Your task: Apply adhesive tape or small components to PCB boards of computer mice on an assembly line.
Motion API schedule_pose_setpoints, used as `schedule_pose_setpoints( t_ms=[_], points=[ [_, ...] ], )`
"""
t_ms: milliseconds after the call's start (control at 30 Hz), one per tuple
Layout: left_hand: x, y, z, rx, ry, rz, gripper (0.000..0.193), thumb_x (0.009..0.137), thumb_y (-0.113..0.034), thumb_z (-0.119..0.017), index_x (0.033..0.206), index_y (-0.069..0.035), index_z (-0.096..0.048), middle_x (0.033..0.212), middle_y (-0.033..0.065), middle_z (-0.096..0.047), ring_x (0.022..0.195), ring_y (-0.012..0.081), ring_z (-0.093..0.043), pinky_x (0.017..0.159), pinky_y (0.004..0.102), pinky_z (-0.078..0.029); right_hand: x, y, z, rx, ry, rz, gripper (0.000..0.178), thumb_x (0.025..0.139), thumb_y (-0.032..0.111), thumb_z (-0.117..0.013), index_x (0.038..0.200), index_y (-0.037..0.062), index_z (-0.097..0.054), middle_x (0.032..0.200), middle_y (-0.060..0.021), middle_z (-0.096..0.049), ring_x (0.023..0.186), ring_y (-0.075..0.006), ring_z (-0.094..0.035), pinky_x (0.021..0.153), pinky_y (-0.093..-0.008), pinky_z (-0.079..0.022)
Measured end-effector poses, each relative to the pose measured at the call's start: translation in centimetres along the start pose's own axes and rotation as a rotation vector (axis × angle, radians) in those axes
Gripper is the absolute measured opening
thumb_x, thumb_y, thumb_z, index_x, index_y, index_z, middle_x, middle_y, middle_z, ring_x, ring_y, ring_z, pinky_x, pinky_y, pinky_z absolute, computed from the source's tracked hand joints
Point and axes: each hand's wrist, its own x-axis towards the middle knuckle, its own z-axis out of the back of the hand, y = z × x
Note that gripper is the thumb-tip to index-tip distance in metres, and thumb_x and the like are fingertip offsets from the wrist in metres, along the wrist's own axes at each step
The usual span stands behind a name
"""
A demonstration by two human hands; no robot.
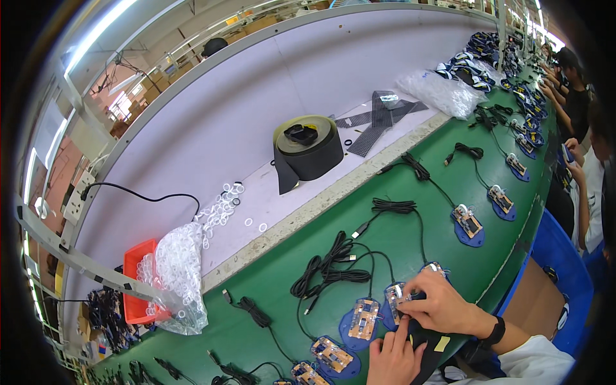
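Note:
My right hand is bent over a circuit board on a blue base, thumb and fingers pinched together at its right side. Whatever lies between those fingertips is hidden. From below, my left hand reaches up with its index finger stretched out to the board's lower edge and its thumb apart. A white piece shows on the board beside my right fingertips. To the left lies another board on a blue base, and one more board is partly covered behind my right hand.
Several boards with coiled black cables line the green bench. On the shelf stand a black roll, a clear bag of white rings and a red bin. A blue crate is at right; co-workers sit beyond.

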Motion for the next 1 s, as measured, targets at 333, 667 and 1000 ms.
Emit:
schedule_pose_setpoints(
  t_ms=[333, 667, 1000],
  points=[
    [0.0, 0.2, -0.4, -0.005, 0.024, -0.029, 0.045, 0.095, -0.032, -0.071, 0.116, 0.007, -0.071, 0.158, 0.0193, -0.051, 0.118, 0.0345, -0.055, 0.099, 0.0507, -0.044, 1.0, 1.5, -0.4, -0.037, -0.201, -0.319, 0.075, 0.073, 0.010, -0.087, 0.142, 0.0039, -0.059, 0.131, -0.0167, -0.052, 0.107, -0.0333, -0.049, 0.095, -0.0453, -0.044],
    [-0.1, 0.0, -0.6, -0.034, 0.067, 0.008, 0.043, 0.096, -0.033, -0.070, 0.113, 0.006, -0.071, 0.157, 0.0226, -0.051, 0.121, 0.0367, -0.055, 0.104, 0.0514, -0.043, 0.4, 1.5, -1.3, -0.098, -0.081, -0.452, 0.084, 0.072, 0.007, -0.081, 0.149, 0.0018, -0.049, 0.136, -0.0181, -0.048, 0.127, -0.0383, -0.043, 0.106, -0.0523, -0.033],
    [-4.6, 0.8, 4.3, -0.099, -0.156, -0.005, 0.031, 0.089, -0.024, -0.079, 0.099, 0.003, -0.067, 0.143, 0.0217, -0.061, 0.130, 0.0394, -0.058, 0.104, 0.0524, -0.046, 0.9, 3.1, -0.5, -0.117, 0.044, -0.226, 0.047, 0.075, 0.015, -0.085, 0.120, 0.0106, -0.072, 0.138, -0.0137, -0.058, 0.127, -0.0374, -0.052, 0.106, -0.0527, -0.034]
  ],
)
